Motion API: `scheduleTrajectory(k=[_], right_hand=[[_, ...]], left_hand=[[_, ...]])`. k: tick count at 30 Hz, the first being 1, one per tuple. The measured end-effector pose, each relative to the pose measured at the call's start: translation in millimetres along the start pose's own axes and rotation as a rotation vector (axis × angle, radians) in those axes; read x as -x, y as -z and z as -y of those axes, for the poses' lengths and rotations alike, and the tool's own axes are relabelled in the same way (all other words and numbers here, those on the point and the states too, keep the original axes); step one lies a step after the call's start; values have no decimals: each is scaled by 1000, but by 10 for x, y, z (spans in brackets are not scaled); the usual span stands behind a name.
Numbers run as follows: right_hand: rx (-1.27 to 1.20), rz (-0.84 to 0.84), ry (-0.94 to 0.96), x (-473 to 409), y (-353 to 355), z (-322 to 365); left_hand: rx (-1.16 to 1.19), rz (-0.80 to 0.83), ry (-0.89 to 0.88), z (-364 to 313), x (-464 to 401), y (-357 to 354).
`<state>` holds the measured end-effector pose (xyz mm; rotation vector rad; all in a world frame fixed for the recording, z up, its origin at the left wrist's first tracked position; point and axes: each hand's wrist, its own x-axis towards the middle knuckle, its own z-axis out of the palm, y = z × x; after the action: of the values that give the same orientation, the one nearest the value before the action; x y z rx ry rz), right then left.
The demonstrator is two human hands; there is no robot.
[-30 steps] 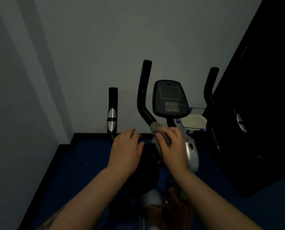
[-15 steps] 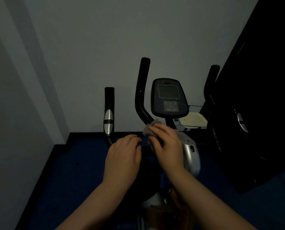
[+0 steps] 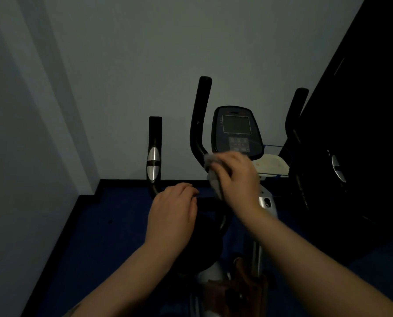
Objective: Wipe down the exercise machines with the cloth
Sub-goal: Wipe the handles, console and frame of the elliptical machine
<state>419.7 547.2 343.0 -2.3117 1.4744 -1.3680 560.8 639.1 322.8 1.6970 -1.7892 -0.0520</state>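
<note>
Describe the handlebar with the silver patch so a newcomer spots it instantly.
Find the exercise bike's console by the back wall. Left of it rise two black bars; take the shorter, straighter handlebar farthest left. Only it shows a silver grip plate.

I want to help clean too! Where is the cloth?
In the head view, the cloth is right of centre, held in the right hand against the tall black handlebar, just below the console.

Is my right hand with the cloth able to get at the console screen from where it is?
Probably yes: the right hand grips the cloth just below the console screen, with nothing between them.
</note>
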Motion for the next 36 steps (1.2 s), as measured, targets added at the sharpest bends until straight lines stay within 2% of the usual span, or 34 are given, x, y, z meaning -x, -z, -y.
scheduleTrajectory(k=[3, 7, 10, 12, 14, 17, 19, 23, 27, 30, 33, 36], right_hand=[[-33, -7, -32, -437, -176, 80], [-64, 69, -116, -235, -215, -6], [-24, 102, -34, 13, 5, -63], [14, 157, -27, -146, 28, -50], [30, 156, -13, -394, -102, 11], [-80, 129, -14, -470, -336, 124], [-62, 118, 5, -233, -342, 118], [46, 94, 161, 360, -76, 13], [-49, 18, -9, -12, -118, 31], [-94, 57, -141, -155, -158, -10], [-91, 58, -157, 386, -41, -21], [-203, 42, -227, 863, 139, 39]], left_hand=[[26, 20, 18, -23, -2, 34], [165, 24, 158, -50, 3, 87], [179, 39, 166, -57, -20, 87], [176, 48, 164, -55, -29, 83], [173, 45, 177, -62, -22, 84], [171, 6, 177, -88, 4, 93], [167, 0, 169, -97, 7, 101], [170, 1, 162, -81, 1, 99], [135, 4, 163, -85, -4, 95], [133, 15, 170, -81, 3, 86], [148, 10, 174, -58, 5, 66], [150, -3, 170, -63, 4, 62]])
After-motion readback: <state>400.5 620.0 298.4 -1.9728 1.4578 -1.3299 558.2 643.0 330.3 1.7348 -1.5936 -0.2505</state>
